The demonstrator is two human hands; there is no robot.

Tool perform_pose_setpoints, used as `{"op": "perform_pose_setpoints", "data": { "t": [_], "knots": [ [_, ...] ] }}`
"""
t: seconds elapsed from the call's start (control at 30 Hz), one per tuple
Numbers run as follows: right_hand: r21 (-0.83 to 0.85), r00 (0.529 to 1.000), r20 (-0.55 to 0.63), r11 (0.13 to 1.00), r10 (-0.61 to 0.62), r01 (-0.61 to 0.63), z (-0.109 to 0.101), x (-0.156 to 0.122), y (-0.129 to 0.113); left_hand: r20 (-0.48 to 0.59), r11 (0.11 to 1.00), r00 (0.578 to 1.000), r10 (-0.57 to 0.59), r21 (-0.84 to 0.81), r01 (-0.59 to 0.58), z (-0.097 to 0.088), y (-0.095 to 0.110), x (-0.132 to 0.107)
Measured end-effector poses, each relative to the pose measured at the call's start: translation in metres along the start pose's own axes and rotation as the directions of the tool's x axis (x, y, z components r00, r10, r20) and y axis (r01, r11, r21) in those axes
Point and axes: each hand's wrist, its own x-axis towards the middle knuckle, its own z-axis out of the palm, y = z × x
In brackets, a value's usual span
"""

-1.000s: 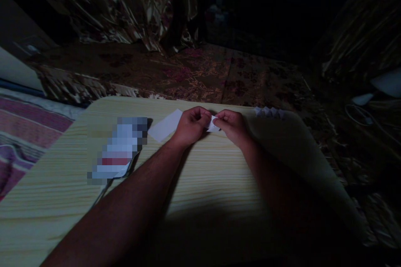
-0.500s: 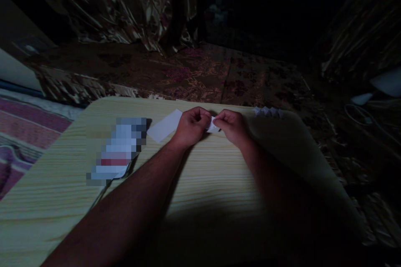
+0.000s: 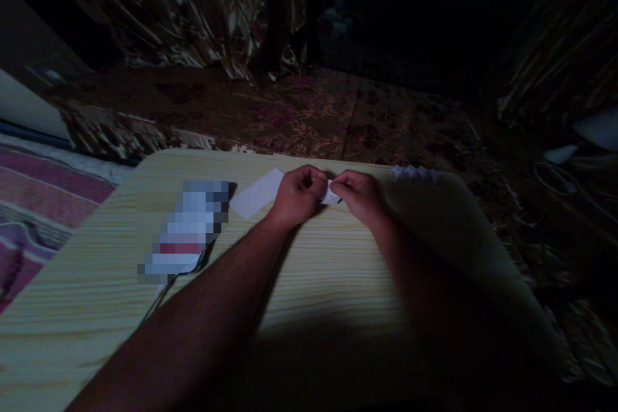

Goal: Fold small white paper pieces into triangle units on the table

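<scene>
Both hands meet near the far middle of a pale wooden table (image 3: 309, 270). My left hand (image 3: 297, 196) and my right hand (image 3: 360, 195) are closed, pinching a small folded piece of white paper (image 3: 331, 196) between their fingertips, low over the tabletop. A flat white paper slip (image 3: 255, 193) lies just left of my left hand. A row of small folded white paper pieces (image 3: 416, 172) sits at the table's far right edge.
A blurred-out object (image 3: 186, 232) lies on the table's left part. Dark patterned fabric (image 3: 299, 109) covers the floor beyond the table. A striped rug (image 3: 29, 199) is at the left. White items and a cord (image 3: 564, 161) lie in shadow at the right.
Hardly anything differs: both hands stay pinched on the small paper at the same spot, with only slight finger movement.
</scene>
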Motion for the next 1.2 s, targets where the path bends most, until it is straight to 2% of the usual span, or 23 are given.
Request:
{"op": "perform_pose_setpoints", "data": {
  "t": [0.17,0.27,0.57,1.07,1.2],
  "knots": [
    [-0.017,0.999,0.013,0.999,-0.044,0.044,-0.0009,-0.0001,0.0020,0.006,1.000,1.000,0.000,0.013,0.000,0.0003,0.0008,0.0005],
    [0.009,0.999,0.028,1.000,-0.030,0.030,-0.0011,0.0002,0.0023,-0.006,1.000,1.000,-0.018,-0.012,0.018,0.0001,0.0005,0.0009],
    [0.081,0.990,0.127,0.994,0.065,-0.075,-0.0042,-0.0011,-0.0062,-0.154,0.998,0.987,-0.040,-0.051,0.032,-0.0025,-0.0024,0.0054],
    [0.039,0.998,0.037,0.998,0.046,-0.047,0.0020,0.0013,0.0030,-0.023,0.998,0.999,-0.028,-0.058,0.026,-0.0005,0.0006,0.0021],
    [0.032,1.000,0.024,0.999,0.012,-0.013,0.0017,0.0016,0.0030,-0.026,0.997,0.999,-0.029,-0.070,0.027,0.0009,-0.0007,0.0015]
  ]
}}
